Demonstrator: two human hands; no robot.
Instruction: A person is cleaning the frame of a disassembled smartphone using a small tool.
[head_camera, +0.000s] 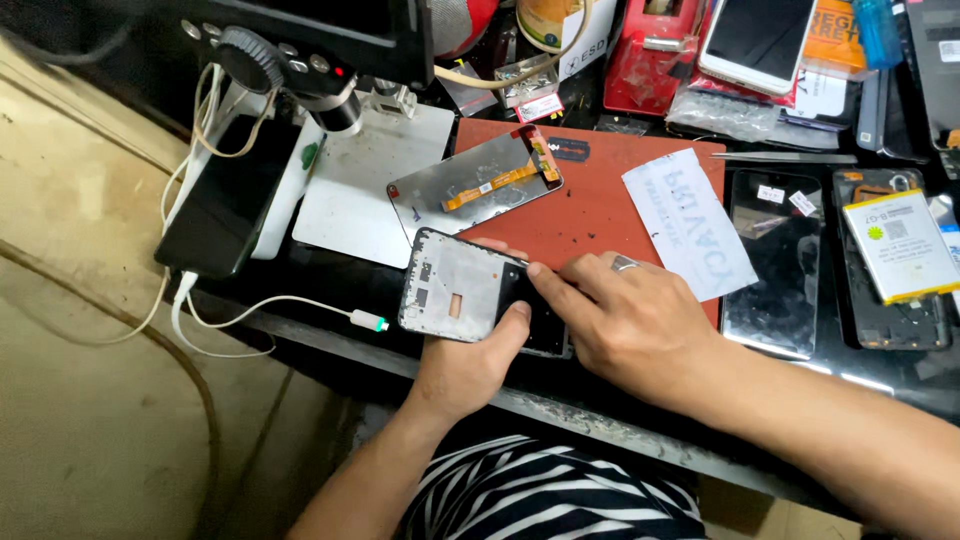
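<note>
My left hand (462, 368) grips one grey, rectangular phone frame (470, 290) at the black worktop (330, 300) edge, thumb across it. My right hand (628, 318) is half-curled, forefinger pressing the frame. One silver screen panel (475, 186) lies on one red mat (590, 205).

The right hand (625, 320) covers the lower right corner of the phone frame (470, 290). The picture's edge cuts off the white phone (755, 40) at the top.

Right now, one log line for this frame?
left hand: holds grey open phone frame | right hand: fingertip on frame's dark part | detached screen panel: on red mat
</note>
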